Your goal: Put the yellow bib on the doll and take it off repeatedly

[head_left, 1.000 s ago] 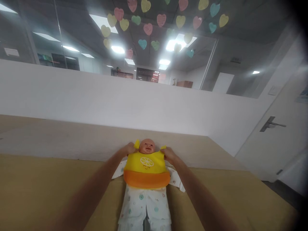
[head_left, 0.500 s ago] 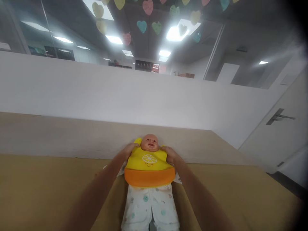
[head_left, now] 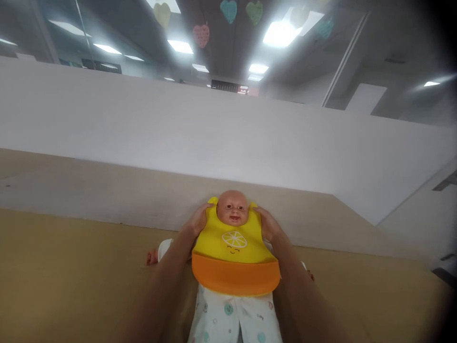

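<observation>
A baby doll (head_left: pixel 233 206) lies on its back with its head away from me, dressed in white printed clothes (head_left: pixel 228 312). Over its chest is a yellow bib (head_left: pixel 219 238) with a white citrus slice and an orange pocket (head_left: pixel 235 275) at the bottom. My left hand (head_left: pixel 200 219) grips the bib's left strap beside the doll's head, its fingers closed round the edge. On the other side my right hand (head_left: pixel 268 223) pinches the right strap. Both strap ends show near the doll's ears; what lies behind the neck is hidden. The doll's arms stretch out under my forearms.
The doll lies on a tan surface (head_left: pixel 89 271) with a paler strip (head_left: pixel 107 195) along its far side. Behind it stands a white wall (head_left: pixel 178 128) topped by glass with paper hearts (head_left: pixel 228 10). A door handle (head_left: pixel 446 182) juts in at the right.
The view has come closer and tilted down. My hands have moved up along the straps beside the doll's head, and the bib's upper part now surrounds the head more widely.
</observation>
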{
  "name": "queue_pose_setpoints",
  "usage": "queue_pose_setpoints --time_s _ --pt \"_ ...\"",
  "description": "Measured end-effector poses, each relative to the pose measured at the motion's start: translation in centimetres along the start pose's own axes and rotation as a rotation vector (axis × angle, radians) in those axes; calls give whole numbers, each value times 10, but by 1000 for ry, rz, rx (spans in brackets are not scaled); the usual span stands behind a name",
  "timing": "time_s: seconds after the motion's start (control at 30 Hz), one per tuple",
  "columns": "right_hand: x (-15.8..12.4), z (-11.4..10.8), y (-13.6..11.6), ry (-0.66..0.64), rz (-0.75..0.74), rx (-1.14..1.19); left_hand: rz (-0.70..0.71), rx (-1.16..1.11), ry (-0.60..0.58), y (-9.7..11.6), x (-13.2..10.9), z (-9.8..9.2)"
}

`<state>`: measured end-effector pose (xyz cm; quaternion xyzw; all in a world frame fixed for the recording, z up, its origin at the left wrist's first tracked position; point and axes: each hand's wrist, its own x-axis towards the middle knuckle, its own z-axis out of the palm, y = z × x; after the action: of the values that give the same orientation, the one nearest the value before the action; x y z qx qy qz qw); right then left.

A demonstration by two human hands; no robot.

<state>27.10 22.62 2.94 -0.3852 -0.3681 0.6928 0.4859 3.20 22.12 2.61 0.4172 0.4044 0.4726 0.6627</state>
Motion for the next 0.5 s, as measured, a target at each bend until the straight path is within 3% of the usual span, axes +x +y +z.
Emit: queue_pose_setpoints --time_s 0.23,0.5 --pt "-4 -4 -2 -37 -130 -75 -30 -226 -121 2 0 3" --pt "-11 5 -6 139 -138 -189 -99 -325 -179 4 -6 15"
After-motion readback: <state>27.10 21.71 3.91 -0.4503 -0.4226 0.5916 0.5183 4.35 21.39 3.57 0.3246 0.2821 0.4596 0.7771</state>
